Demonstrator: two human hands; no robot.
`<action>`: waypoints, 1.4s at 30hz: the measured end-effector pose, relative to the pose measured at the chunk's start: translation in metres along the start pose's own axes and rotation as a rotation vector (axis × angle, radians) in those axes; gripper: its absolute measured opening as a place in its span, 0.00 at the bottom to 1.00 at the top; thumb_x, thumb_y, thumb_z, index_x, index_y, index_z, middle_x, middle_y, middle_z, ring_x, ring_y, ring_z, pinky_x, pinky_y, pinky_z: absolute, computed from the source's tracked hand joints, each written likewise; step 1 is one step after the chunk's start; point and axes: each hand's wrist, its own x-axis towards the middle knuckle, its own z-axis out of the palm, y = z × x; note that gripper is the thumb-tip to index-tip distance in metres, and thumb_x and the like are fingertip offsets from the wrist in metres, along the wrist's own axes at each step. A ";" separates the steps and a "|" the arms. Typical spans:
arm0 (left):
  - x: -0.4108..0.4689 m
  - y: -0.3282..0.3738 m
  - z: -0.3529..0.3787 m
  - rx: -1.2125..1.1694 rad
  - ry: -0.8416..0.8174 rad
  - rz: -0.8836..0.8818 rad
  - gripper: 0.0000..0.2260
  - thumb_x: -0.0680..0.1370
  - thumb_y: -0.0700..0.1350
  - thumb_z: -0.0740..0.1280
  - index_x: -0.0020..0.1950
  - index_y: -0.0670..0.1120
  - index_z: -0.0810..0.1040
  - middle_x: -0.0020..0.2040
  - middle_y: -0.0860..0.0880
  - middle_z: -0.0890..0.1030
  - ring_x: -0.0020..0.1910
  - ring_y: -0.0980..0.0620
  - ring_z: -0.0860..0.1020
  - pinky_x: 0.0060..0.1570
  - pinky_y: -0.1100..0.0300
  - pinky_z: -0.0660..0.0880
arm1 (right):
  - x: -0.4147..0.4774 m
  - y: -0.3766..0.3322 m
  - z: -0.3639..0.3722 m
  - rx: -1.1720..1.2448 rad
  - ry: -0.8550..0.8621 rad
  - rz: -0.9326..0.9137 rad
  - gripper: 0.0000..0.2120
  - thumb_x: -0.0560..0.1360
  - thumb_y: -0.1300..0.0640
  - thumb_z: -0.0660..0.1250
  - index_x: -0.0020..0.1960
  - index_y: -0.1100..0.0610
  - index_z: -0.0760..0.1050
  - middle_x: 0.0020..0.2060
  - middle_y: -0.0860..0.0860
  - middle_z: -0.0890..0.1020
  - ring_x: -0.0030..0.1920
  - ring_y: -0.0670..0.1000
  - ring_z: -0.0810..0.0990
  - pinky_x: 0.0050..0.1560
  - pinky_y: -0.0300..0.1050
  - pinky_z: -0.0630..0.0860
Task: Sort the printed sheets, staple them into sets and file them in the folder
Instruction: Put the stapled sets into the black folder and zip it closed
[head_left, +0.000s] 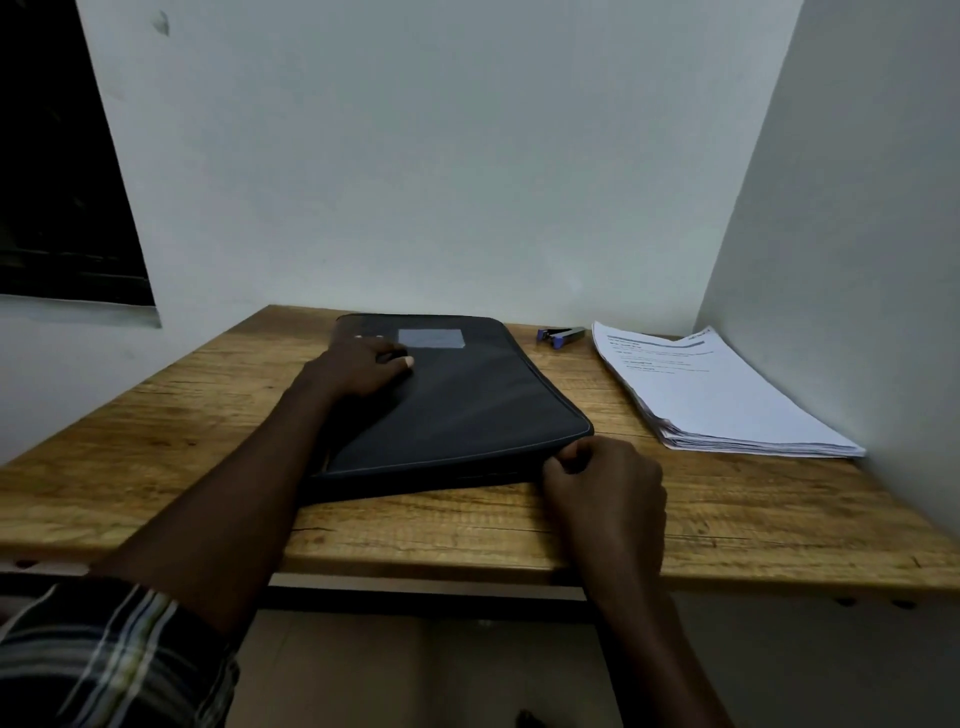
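Centrally, one black fabric folder (457, 410) lay flat on the wooden tabletop (171, 431), its long sides running from the near edge towards the far edge, with a pale rectangular patch (431, 338) on its top face at the far end. The left hand (358, 366) rested on the folder's far left part, fingers loosely bent and thumb laid flat, pressing down rather than grasping. The right hand (605, 486) was curled tight at the folder's near right corner and pinched its edge between thumb and fingers; the exact part pinched was hidden. One stack of printed sheets (727, 400) lay along the right edge, apart from the folder. One blue-and-grey stapler (561, 336) lay near the far edge, between folder and sheets. A striped sleeve (104, 654) covered the left upper forearm.
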 end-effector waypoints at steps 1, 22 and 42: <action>-0.002 0.002 0.000 0.003 0.001 -0.005 0.21 0.81 0.59 0.61 0.73 0.56 0.71 0.79 0.48 0.63 0.78 0.46 0.59 0.75 0.48 0.60 | -0.004 -0.003 0.003 -0.015 0.012 -0.023 0.05 0.75 0.53 0.69 0.42 0.50 0.82 0.39 0.47 0.82 0.38 0.46 0.77 0.35 0.38 0.68; -0.008 0.003 0.011 0.046 0.054 -0.094 0.22 0.80 0.63 0.58 0.72 0.59 0.70 0.78 0.53 0.64 0.79 0.48 0.57 0.72 0.40 0.61 | -0.081 -0.064 0.072 0.098 0.074 -0.415 0.08 0.66 0.57 0.76 0.32 0.51 0.78 0.32 0.47 0.76 0.29 0.44 0.74 0.26 0.30 0.63; -0.018 0.011 0.005 0.013 0.088 -0.123 0.23 0.79 0.63 0.61 0.73 0.57 0.71 0.78 0.50 0.64 0.76 0.45 0.64 0.70 0.44 0.66 | -0.066 -0.058 0.048 0.151 -0.265 -0.529 0.09 0.74 0.51 0.67 0.42 0.53 0.84 0.40 0.46 0.83 0.41 0.45 0.81 0.44 0.41 0.78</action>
